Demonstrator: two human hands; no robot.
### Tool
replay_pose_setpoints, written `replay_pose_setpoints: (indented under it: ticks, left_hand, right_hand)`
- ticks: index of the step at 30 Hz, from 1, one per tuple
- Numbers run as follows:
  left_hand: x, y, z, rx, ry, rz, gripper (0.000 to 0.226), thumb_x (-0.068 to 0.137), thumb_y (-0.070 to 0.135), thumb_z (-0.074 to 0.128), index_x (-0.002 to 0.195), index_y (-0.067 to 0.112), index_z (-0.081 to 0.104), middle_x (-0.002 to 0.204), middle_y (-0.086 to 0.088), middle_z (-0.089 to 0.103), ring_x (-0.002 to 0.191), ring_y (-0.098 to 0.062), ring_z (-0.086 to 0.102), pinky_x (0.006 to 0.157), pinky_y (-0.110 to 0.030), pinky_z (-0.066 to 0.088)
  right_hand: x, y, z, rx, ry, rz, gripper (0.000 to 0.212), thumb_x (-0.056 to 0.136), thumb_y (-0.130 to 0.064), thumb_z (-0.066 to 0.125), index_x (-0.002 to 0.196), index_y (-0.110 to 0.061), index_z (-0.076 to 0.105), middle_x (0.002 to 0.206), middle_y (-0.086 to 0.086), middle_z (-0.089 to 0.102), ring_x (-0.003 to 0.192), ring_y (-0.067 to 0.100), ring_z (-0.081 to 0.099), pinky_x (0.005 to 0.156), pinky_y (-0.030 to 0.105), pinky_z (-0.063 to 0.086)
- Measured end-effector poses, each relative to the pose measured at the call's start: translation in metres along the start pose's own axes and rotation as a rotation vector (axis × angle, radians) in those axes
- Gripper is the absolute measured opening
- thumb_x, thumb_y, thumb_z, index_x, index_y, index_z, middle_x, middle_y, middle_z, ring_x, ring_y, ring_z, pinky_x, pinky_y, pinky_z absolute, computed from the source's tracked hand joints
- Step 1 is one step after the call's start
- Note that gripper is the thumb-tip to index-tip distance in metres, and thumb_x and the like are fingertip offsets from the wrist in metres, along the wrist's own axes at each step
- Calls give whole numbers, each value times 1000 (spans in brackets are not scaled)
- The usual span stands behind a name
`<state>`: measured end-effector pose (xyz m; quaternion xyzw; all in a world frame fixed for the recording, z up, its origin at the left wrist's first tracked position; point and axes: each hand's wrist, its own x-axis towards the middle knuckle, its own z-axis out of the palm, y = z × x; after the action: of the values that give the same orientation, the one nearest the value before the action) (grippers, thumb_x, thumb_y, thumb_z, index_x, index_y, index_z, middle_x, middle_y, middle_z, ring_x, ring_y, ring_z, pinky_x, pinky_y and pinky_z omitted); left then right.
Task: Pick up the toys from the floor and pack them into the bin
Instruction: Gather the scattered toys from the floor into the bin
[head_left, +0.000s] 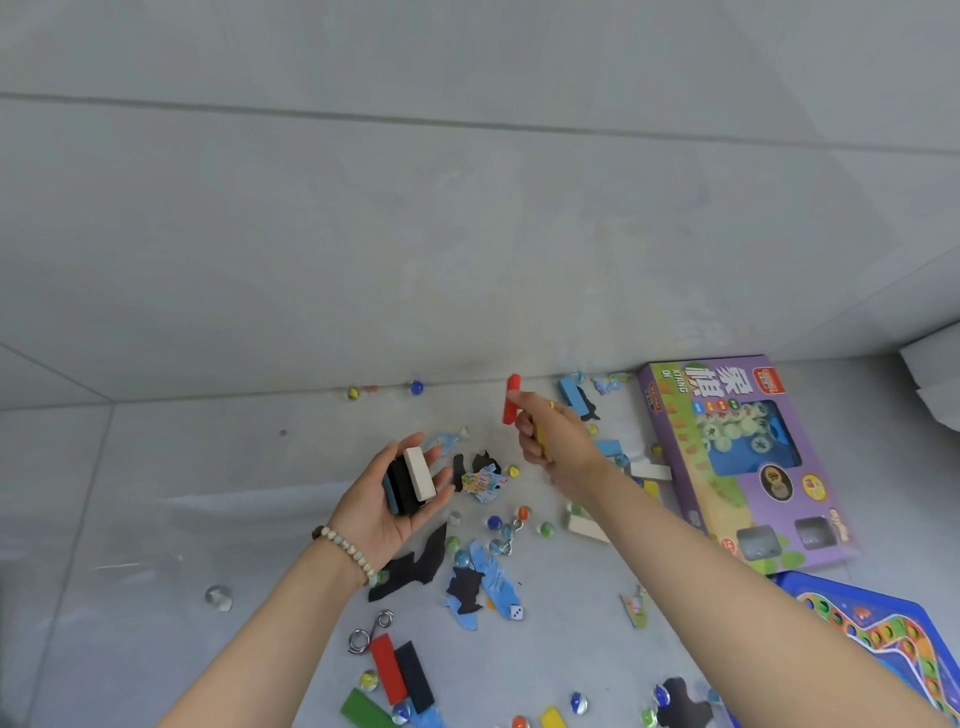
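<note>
Toys (388, 667) litter the near and middle floor; no bin is in view. The left hand (382, 506) cups a stack of blocks (413, 480), probably collecting several per trip. The right hand (553, 441) pinches a red block (511, 399) near the far wall. A game box (737, 457) crowds the right, and bare floor lies left.

Grey tile floor (156, 519) w/ wall (467, 208) behind

Pale grey tiled floor (156, 493). Purple game box (737, 452), green artwork. Blue board (883, 639), multicoloured dot track. One red block (511, 397). Cream, black and blue stacked blocks (418, 473). Pale-beaded bracelet (345, 548).
</note>
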<state>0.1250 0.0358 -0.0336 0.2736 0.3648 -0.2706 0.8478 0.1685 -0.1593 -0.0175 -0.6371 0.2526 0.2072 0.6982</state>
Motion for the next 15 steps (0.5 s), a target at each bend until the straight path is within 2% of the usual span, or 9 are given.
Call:
replay_pose_setpoints:
  ticks: [4, 6, 9, 12, 15]
  left_hand:
    - [4, -9, 19, 21, -8, -21, 28, 96, 33, 46, 103, 13, 64, 98, -11, 66, 90, -26, 63, 67, -40, 59]
    - [6, -15, 31, 80, -13, -3, 23, 93, 31, 51, 102, 14, 63, 96, -8, 65, 86, -23, 62, 63, -35, 60]
    - [12, -25, 48, 247, 17, 77, 12, 89, 25, 59, 97, 16, 61, 88, -3, 62, 75, -14, 60, 54, -26, 58]
    - [18, -33, 64, 314, 32, 117, 3, 88, 20, 61, 85, 20, 61, 80, 0, 56, 63, -9, 54, 45, -19, 52]
    - [23, -39, 73, 325, 49, 111, 6, 88, 20, 61, 82, 21, 61, 78, 1, 54, 59, -6, 50, 43, -16, 49]
  right_hand:
    - [-16, -3, -35, 170, -150, 11, 24, 78, -31, 51, 80, -7, 55, 61, 6, 51, 39, 11, 29, 40, 22, 18]
    - [-20, -12, -49, 180, -127, -7, 21, 78, -30, 53, 83, -10, 56, 69, 6, 59, 43, 12, 33, 38, 19, 17]
    - [-22, -21, -69, -100, 42, -85, 21, 89, -33, 61, 78, -16, 54, 66, 4, 52, 48, 11, 41, 37, 17, 28]
    - [-17, -16, -83, -341, 154, -130, 26, 84, -33, 68, 77, -13, 53, 57, 1, 44, 42, 8, 38, 40, 18, 31]
    - [-7, -5, -87, -492, 249, -96, 26, 79, -33, 74, 86, -11, 62, 60, -2, 50, 46, 6, 42, 39, 13, 33]
